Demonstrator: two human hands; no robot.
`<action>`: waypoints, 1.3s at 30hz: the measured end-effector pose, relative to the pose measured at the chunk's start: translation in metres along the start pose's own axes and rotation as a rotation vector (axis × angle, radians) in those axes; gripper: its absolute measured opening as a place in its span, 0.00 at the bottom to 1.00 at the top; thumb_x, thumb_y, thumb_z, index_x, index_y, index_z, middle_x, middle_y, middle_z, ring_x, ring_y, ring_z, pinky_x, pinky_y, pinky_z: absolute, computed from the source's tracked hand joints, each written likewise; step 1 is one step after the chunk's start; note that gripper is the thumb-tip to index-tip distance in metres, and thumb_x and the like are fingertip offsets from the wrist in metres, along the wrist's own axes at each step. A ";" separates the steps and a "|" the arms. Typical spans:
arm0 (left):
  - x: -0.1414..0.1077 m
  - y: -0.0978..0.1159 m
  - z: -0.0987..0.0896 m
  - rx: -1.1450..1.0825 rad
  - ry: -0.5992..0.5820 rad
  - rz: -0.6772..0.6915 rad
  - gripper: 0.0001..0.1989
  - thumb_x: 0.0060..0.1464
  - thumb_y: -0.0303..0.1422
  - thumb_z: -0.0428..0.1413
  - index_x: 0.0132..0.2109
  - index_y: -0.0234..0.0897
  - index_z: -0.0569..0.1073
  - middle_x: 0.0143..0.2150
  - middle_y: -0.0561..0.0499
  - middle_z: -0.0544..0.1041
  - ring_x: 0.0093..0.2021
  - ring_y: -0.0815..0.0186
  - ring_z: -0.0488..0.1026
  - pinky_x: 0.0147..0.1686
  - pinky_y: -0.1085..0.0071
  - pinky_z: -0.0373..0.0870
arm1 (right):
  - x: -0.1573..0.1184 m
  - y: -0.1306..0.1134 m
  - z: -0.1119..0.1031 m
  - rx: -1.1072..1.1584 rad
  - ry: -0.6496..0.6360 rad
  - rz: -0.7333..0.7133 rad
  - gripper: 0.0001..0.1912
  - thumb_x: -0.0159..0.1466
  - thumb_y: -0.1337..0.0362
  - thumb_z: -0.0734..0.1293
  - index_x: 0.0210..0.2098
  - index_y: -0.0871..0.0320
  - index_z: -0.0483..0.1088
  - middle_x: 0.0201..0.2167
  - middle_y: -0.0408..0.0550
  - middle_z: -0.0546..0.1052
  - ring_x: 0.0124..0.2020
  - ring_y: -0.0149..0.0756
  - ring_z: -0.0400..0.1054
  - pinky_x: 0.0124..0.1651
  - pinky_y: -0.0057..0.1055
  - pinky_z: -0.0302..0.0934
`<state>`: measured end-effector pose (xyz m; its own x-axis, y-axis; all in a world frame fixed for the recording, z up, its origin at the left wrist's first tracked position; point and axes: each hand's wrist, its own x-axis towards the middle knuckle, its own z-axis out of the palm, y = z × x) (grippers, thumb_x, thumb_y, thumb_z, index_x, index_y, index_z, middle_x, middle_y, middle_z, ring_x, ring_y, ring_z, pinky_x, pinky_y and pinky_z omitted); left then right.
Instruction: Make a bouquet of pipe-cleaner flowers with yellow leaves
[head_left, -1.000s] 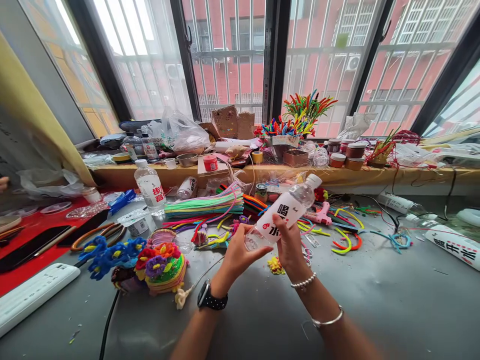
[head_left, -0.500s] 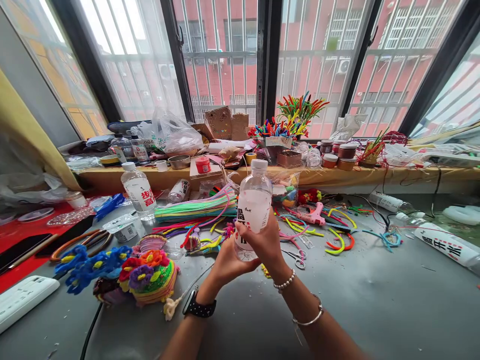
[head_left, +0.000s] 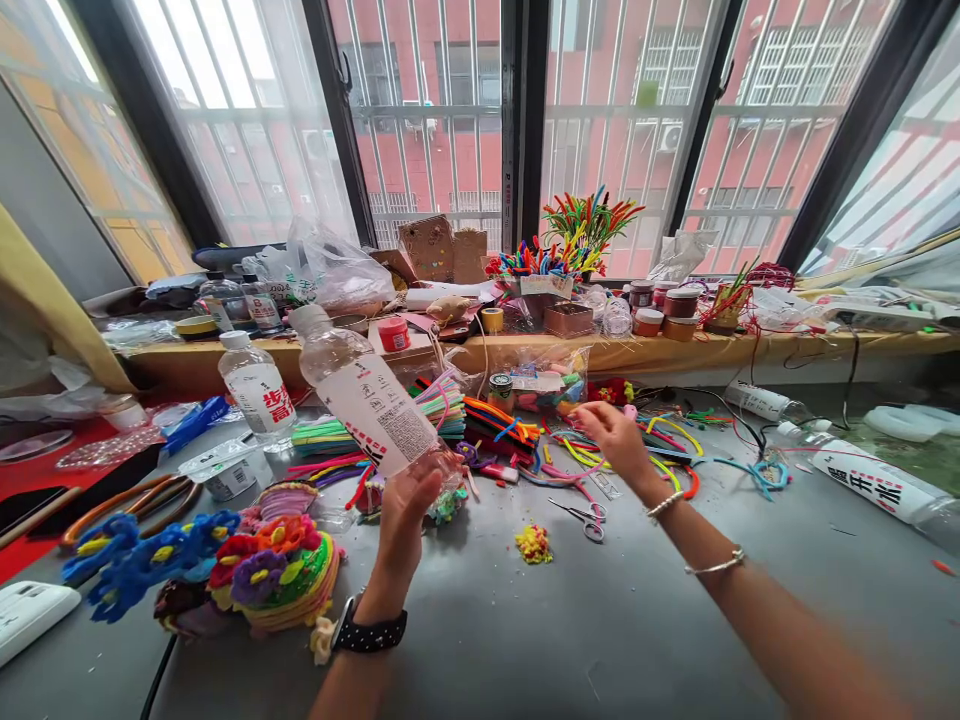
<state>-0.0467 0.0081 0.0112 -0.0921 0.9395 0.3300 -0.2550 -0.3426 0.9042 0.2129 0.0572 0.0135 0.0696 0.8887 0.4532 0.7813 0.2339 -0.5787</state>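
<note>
My left hand (head_left: 409, 510) is wrapped round the lower end of a clear plastic bottle (head_left: 375, 400), which tilts up to the left with its white label facing me. My right hand (head_left: 615, 435) is raised over the pipe cleaners at the right, its thumb and fingers pressed together; whatever they may pinch is too small to name. Below it lie scissors (head_left: 589, 518) on the grey table (head_left: 510, 640). A small heap of yellow and pink bits (head_left: 533, 544) sits between my forearms.
Blue flowers (head_left: 161, 550) and a colourful flower piece (head_left: 281, 570) stand at the left. Behind them is an upright bottle (head_left: 256, 390). Another bottle (head_left: 862, 475) lies at the right. Jars and a pot of pipe cleaners (head_left: 544, 275) line the sill.
My right hand has let go of the bottle and moved right. My left hand has carried the bottle left and tilted it. The view has shifted slightly.
</note>
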 end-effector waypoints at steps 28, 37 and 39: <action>0.001 -0.009 0.001 0.246 0.057 0.004 0.19 0.39 0.39 0.58 0.37 0.30 0.72 0.37 0.42 0.76 0.39 0.57 0.72 0.41 0.65 0.69 | 0.007 0.138 -0.020 -0.474 0.104 0.036 0.10 0.58 0.68 0.55 0.32 0.63 0.68 0.33 0.57 0.72 0.35 0.43 0.66 0.38 0.36 0.59; 0.002 -0.012 -0.001 0.225 0.061 -0.022 0.20 0.38 0.38 0.59 0.39 0.29 0.72 0.38 0.42 0.76 0.40 0.57 0.72 0.42 0.65 0.68 | 0.042 0.132 -0.058 -0.392 0.305 0.058 0.12 0.58 0.65 0.55 0.30 0.62 0.69 0.30 0.56 0.73 0.33 0.42 0.66 0.37 0.35 0.58; 0.002 -0.012 0.000 0.224 0.059 -0.021 0.20 0.38 0.38 0.59 0.39 0.29 0.72 0.38 0.42 0.76 0.40 0.57 0.72 0.41 0.65 0.68 | 0.044 0.132 -0.062 -0.376 0.323 0.062 0.12 0.57 0.65 0.55 0.30 0.61 0.69 0.30 0.56 0.73 0.33 0.42 0.66 0.36 0.35 0.58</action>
<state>-0.0440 0.0141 0.0008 -0.1465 0.9426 0.2999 -0.0385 -0.3084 0.9505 0.3576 0.1022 -0.0005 0.2651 0.7151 0.6468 0.9351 -0.0269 -0.3535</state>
